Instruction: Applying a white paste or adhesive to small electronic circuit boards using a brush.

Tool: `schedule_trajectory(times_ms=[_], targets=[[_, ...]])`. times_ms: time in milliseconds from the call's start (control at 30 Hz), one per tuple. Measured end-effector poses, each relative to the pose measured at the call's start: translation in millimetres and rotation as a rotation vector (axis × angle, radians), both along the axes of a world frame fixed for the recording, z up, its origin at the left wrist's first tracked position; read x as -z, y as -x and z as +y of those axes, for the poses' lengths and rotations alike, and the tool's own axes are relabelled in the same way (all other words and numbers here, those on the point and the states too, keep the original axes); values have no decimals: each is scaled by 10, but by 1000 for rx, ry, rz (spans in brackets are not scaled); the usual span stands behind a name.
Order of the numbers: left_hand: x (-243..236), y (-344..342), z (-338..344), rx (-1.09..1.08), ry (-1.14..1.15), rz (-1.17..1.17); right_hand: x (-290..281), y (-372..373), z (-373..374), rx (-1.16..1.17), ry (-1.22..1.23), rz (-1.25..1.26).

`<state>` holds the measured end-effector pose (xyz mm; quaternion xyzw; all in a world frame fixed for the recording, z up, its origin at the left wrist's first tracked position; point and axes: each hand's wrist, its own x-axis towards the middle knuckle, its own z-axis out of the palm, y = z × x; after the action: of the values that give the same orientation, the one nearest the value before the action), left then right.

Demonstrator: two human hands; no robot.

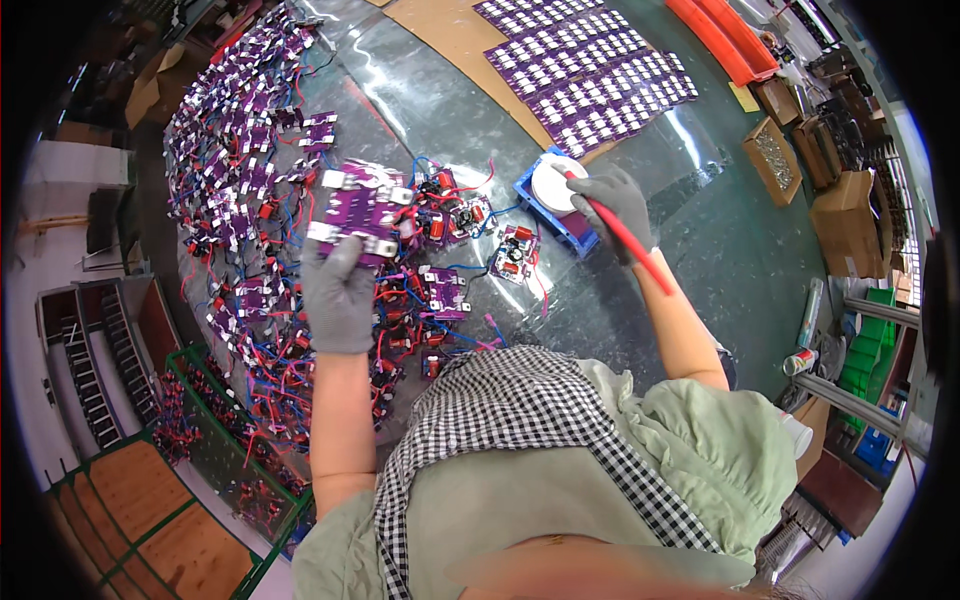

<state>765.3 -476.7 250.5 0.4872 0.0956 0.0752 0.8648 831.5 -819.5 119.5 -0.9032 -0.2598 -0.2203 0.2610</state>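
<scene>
My left hand [338, 295], in a grey glove, grips a purple circuit board [358, 210] with white parts along its edges, held above the wired boards. My right hand [617, 205], also gloved in grey, is closed on a long red stick-like tool [638, 255]. The tool's far end reaches over a round white lidded or filled dish [556, 188]; its tip is too small to tell its kind. That dish rests on a blue tray [577, 238]. Between my hands lie small boards with red components [515, 255] and red and blue wires.
A large heap of wired purple boards [250, 170] spreads along the left. Rows of purple boards [600, 85] lie on brown cardboard [445, 35] at the far side. At right are a red-orange bin [725, 40], a box of small metal parts [772, 160] and a cardboard box [850, 225].
</scene>
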Motion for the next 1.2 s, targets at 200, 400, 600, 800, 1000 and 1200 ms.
schedule_trajectory(times_ms=[200, 400, 600, 800, 1000, 1200], targets=[[12, 105, -288, 27, -40, -6, -1160, 585, 676, -32, -842, 274], [-103, 250, -331, 14, -39, -17, -1420, 658, 795, -161, -636, 244], [-153, 205, -271, -69, -3, -109, -1369, 692, 864, -268, -704, 231], [-110, 18, -277, -61, -26, -91, -1392, 553, 949, -387, -626, 144], [204, -639, 29, -72, -27, -50, -980, 393, 765, -70, -712, 425], [702, -2421, 507, -311, -323, 5, -664, 157, 513, 270, -781, 275]])
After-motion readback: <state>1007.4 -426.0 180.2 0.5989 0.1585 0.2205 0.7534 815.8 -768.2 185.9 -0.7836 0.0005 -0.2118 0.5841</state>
